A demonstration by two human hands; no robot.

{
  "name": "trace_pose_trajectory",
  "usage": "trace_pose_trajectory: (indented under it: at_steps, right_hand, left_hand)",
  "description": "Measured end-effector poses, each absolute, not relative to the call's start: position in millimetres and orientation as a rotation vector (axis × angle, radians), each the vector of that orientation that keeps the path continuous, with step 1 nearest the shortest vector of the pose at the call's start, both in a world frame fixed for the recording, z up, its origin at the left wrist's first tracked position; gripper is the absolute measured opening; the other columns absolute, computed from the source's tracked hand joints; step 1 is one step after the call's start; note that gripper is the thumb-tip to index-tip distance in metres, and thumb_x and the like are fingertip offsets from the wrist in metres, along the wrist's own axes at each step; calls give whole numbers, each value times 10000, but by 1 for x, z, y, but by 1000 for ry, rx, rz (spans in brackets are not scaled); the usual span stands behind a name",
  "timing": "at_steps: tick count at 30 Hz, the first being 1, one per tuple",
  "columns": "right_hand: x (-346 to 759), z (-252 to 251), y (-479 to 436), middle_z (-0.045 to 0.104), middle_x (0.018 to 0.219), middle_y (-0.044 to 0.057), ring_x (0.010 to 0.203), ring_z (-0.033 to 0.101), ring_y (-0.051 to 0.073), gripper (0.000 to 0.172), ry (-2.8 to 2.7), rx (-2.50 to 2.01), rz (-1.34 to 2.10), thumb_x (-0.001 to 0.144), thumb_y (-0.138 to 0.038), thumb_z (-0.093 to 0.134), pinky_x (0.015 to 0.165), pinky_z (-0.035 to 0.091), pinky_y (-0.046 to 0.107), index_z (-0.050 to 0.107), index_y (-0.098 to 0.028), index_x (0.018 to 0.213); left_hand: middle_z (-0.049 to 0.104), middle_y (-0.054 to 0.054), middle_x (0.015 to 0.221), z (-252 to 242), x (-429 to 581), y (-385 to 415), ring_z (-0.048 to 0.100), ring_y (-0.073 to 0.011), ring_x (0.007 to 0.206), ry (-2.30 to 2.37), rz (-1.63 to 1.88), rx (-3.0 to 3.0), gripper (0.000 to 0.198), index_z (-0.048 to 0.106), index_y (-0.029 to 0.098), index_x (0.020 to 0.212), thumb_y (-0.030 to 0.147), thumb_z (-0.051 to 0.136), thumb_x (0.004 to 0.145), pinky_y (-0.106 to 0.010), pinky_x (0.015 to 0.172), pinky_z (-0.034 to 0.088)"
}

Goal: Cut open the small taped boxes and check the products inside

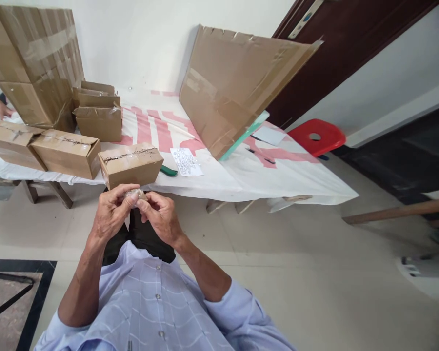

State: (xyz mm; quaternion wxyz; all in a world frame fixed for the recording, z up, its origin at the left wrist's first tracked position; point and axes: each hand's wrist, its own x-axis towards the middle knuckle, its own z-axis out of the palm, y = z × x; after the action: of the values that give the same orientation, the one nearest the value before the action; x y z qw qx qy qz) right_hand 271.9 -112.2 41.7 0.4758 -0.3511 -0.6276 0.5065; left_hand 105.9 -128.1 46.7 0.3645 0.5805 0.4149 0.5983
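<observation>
Close in front of my body, both hands meet around a small crumpled, translucent tan wad (136,194); it looks like packing tape, but the fingers cover much of it. My left hand (113,212) pinches it from the left between thumb and fingers. From the right, my right hand (160,214) grips it the same way. Just beyond the fingers, a closed cardboard box (133,168) sits at the table's front edge, with a ragged, taped seam along its top. Beside that box lies a green-handled tool (169,170), partly hidden by it.
The table (237,183) has a white cloth with red print. Two closed boxes (68,151), open boxes (100,122) and a tall carton stack (32,63) stand left. A large cardboard sheet (237,83) leans behind a marked paper (186,162). Another person's hand (2,108) is far left; a red stool (316,136) is right.
</observation>
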Motion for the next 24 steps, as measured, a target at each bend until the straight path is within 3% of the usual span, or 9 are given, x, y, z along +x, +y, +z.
trace_pose_trajectory:
  at_steps: [4, 9, 11, 16, 20, 24]
  right_hand:
    - [271, 27, -106, 705, 732, -12, 543, 591, 125, 524, -1493, -893, 1207, 860, -740, 788, 538, 522, 266, 696, -225, 879]
    - [291, 0, -80, 666, 640, -23, 537, 601, 145, 432, -1512, -1006, 1097, 903, -650, 748, 583, 524, 286, 726, -220, 870]
    - [312, -9, -57, 644, 601, -31, 541, 603, 153, 426, -1479, -1105, 1009, 884, -637, 739, 588, 509, 288, 742, -211, 878]
    - [391, -22, 27, 597, 574, -35, 526, 571, 150, 416, -1322, -1408, 698, 874, -604, 686, 570, 466, 292, 700, -193, 808]
    - [445, -31, 85, 520, 521, -40, 505, 548, 137, 391, -1274, -1641, 552, 969, -488, 614, 575, 435, 295, 607, -195, 710]
    - [471, -37, 116, 452, 513, -47, 520, 514, 134, 397, -1578, -1509, 350, 1056, -391, 480, 618, 437, 321, 599, -203, 727]
  left_hand:
    - [725, -8, 691, 36, 114, -120, 541, -92, 493, 1169, 1531, 1357, 343, 879, 196, 1055, 502, 866, 899, -215, 476, 504]
    - [804, -57, 847, 19, 117, -112, 647, -141, 602, 1232, 1354, 1380, 551, 817, 171, 1290, 582, 786, 924, -265, 560, 581]
    - [821, -73, 961, 15, 110, -108, 689, -154, 691, 1337, 1434, 1452, 532, 786, 185, 1327, 540, 776, 930, -269, 612, 597]
    - [748, -85, 1179, 11, 63, -87, 719, -200, 982, 1738, 1791, 1631, 364, 772, 220, 1188, 393, 786, 869, -296, 745, 636]
    - [619, -136, 1501, 6, 24, -62, 644, -324, 1371, 1746, 1612, 1710, 552, 723, 239, 1253, 503, 846, 784, -418, 906, 671]
    - [561, -163, 1620, 7, 9, -43, 578, -384, 1488, 1660, 1406, 1713, 640, 701, 254, 1273, 637, 845, 781, -529, 1042, 628]
